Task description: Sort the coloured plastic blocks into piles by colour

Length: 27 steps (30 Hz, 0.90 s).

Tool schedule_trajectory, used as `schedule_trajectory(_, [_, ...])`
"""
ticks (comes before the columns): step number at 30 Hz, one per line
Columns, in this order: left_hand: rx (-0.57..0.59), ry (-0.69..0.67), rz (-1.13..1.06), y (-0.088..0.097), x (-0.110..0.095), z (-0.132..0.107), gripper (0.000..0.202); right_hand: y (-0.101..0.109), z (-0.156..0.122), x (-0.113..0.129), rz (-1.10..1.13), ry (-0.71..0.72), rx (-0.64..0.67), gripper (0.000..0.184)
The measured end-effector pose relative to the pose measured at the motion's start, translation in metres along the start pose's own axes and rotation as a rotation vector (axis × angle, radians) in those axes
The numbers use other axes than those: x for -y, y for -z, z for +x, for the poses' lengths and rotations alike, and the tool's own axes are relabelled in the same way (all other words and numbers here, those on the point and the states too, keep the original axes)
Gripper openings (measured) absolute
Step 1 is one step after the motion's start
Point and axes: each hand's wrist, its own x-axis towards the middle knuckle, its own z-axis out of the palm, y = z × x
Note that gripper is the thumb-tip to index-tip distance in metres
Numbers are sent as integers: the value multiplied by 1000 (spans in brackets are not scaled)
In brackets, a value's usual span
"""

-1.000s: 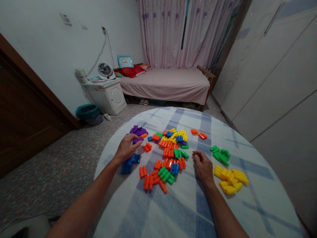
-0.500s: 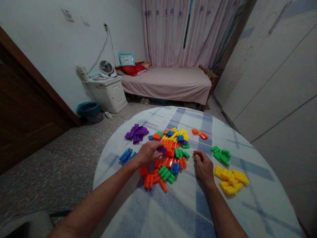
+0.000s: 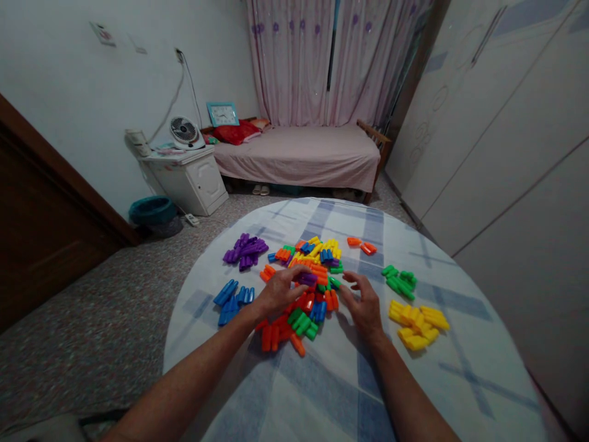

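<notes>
My left hand [image 3: 280,293] reaches over a mixed heap of plastic pieces and pinches a purple plastic piece [image 3: 307,279] between thumb and fingers. Orange pieces [image 3: 309,302] lie under and around it. At the heap's right side my right hand [image 3: 364,302] is open, thumb and fingers apart. Its thumb tip is close to a green piece [image 3: 334,282]; whether they touch I cannot tell. Blue pieces [image 3: 318,311] and green pieces [image 3: 302,323] lie at the near side of the heap, yellow pieces [image 3: 317,249] at its far side.
Sorted groups surround the heap on the round cloth-covered table [image 3: 317,393]: purple pieces [image 3: 246,250], blue pieces [image 3: 232,302], two orange pieces [image 3: 361,245], green pieces [image 3: 399,281] and yellow pieces [image 3: 418,324]. A bed [image 3: 299,153] stands beyond.
My right hand has moved towards the heap's green piece, and its fingers have spread. The left hand still holds the purple piece. The camera view has shifted slightly right.
</notes>
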Motion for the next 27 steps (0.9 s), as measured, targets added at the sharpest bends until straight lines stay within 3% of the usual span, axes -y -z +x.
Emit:
schedule_trajectory(5, [87, -4, 50, -9, -13, 3, 31, -6, -2, 2, -48, 237, 102, 52])
schedule_trajectory(9, [124, 28, 16, -12, -12, 2, 33, -11, -3, 2, -40, 257, 125, 48])
schedule_trajectory(14, [39, 62, -45, -2, -7, -2, 26, -6, -1, -4, -49, 204, 124, 43])
schedule_trajectory(17, [-152, 114, -65, 25, -2, -7, 27, -1, 0, -11, -67, 144, 86, 40])
schedule_trajectory(19, [-391, 179, -5, 53, 10, -13, 35, 0, 1, -14, -73, 112, 83, 39])
schedule_trajectory(21, [-640, 262, 77, 84, 32, -22, 42, 0, 1, -16, -68, 80, 104, 38])
schedule_trajectory(23, [-805, 330, 216, 111, 61, -34, 42, -2, 1, -17, -66, 42, 121, 39])
schedule_trajectory(25, [-850, 448, 308, 129, 92, -47, 43, -4, 1, -17, -65, 13, 134, 41])
schedule_trajectory(27, [-812, 548, 354, 135, 118, -59, 43, -5, 0, -17, -60, -5, 143, 42])
